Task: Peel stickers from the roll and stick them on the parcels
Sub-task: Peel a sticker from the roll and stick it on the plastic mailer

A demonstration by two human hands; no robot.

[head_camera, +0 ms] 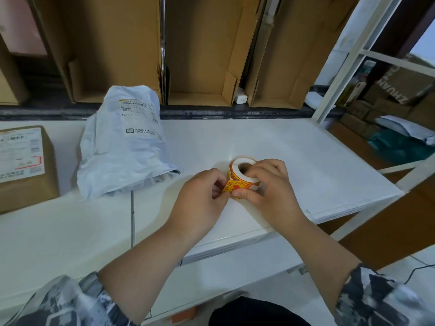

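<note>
Your right hand (266, 184) grips the sticker roll (242, 175) just above the white table (306, 149), w/ fingers through its core, while your left hand (207, 194) pinches the yellow-red sticker (231, 187) at the roll's near edge. Pull too fast or at a steep angle and the sticker prob tears or curls onto itself. The grey poly parcel (122, 142) and the cardboard box parcel (26, 165) sit well apart to your left, so a loose sticker could catch your fingers en route.

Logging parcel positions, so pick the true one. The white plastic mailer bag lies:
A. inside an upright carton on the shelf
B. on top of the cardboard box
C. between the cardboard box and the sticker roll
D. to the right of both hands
C: the white mailer bag lies on the table, with the cardboard box to its left and the sticker roll, held in both hands, to its right.
</note>
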